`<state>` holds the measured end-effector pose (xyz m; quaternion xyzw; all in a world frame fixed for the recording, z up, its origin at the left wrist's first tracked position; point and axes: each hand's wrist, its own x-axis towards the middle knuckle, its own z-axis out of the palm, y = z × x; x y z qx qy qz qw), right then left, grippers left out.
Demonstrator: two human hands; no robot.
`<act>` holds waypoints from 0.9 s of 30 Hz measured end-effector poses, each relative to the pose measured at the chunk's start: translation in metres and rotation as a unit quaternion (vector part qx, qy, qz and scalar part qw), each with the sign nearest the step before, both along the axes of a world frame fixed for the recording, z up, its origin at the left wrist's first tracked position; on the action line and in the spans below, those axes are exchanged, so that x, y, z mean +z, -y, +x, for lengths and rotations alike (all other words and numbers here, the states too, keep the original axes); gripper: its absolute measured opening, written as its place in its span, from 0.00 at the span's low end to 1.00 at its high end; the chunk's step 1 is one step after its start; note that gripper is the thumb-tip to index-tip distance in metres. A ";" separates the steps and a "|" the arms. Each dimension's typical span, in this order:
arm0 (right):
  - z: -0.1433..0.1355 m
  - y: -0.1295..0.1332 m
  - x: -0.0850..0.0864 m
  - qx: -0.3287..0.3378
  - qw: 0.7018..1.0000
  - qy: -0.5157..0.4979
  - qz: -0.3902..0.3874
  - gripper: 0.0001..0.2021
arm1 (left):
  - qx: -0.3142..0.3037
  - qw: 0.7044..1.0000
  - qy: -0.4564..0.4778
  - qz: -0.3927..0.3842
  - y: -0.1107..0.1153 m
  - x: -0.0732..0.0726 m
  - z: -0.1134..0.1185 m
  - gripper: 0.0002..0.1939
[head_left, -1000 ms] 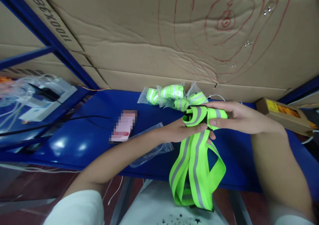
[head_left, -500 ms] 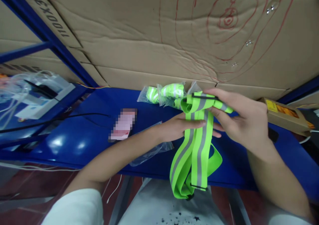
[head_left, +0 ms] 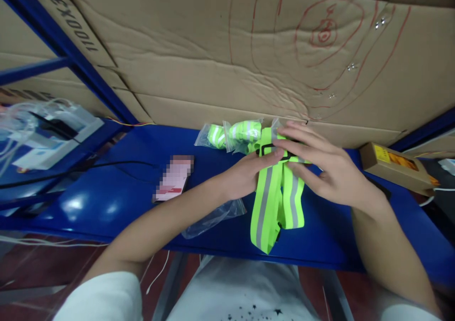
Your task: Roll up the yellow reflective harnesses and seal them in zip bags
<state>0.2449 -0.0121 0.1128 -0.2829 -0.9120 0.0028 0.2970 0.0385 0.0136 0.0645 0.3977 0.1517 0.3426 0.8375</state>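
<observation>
shirt: white fabric (head_left: 245, 292) with small dark stars, at the bottom edge, nearest the camera.
table: blue top (head_left: 106, 202), glossy, reaching from the near edge back to the cardboard.
empty bag: clear plastic bag (head_left: 213, 217), flat on the table just under the left forearm.
reflective strap: neon-yellow band with grey stripes (head_left: 275, 202), gathered in folds and held above the table's near edge, its loops hanging down.
left hand: (head_left: 245, 174) grip closed on the strap's upper end, thumb on top.
right hand: (head_left: 327, 174) fingers spread and curled over the strap's upper end, pinching it from the far side.
blurred card: pink patch (head_left: 174, 179) flat on the table, left of the hands.
bagged straps: rolled neon straps in clear bags (head_left: 234, 134), just behind the hands.
carton: brown box (head_left: 394, 167), far right.
backdrop: cardboard sheet (head_left: 213, 51) with red scribbles.
</observation>
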 end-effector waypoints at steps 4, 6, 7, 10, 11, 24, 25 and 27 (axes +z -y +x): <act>0.013 -0.008 0.003 -0.008 0.974 -0.175 -0.143 0.28 | 0.008 0.999 -0.030 0.013 -0.003 0.000 0.002 0.23; 0.019 -0.014 0.000 -0.040 0.946 -0.255 -0.198 0.26 | 0.001 0.999 -0.038 0.024 -0.003 -0.001 0.001 0.24; 0.021 -0.017 -0.002 -0.049 0.934 -0.256 -0.245 0.25 | -0.003 0.999 -0.042 0.028 -0.003 -0.002 0.000 0.24; 0.022 -0.022 -0.011 -0.050 0.893 -0.220 -0.389 0.21 | 0.001 0.998 -0.046 0.030 -0.002 -0.003 0.001 0.25; 0.021 -0.023 -0.013 -0.049 0.880 -0.226 -0.415 0.20 | 0.005 0.998 -0.047 0.029 -0.001 -0.004 0.001 0.25; -0.007 -0.004 -0.013 -0.076 0.942 -0.241 -0.219 0.22 | 0.031 0.997 0.030 -0.065 0.004 -0.006 0.005 0.19; -0.009 -0.001 -0.013 -0.084 0.944 -0.249 -0.200 0.21 | 0.029 0.997 0.027 -0.060 0.005 -0.006 0.005 0.20; -0.011 0.004 -0.011 -0.103 0.943 -0.266 -0.172 0.20 | 0.020 0.999 0.018 -0.033 0.009 -0.007 0.006 0.23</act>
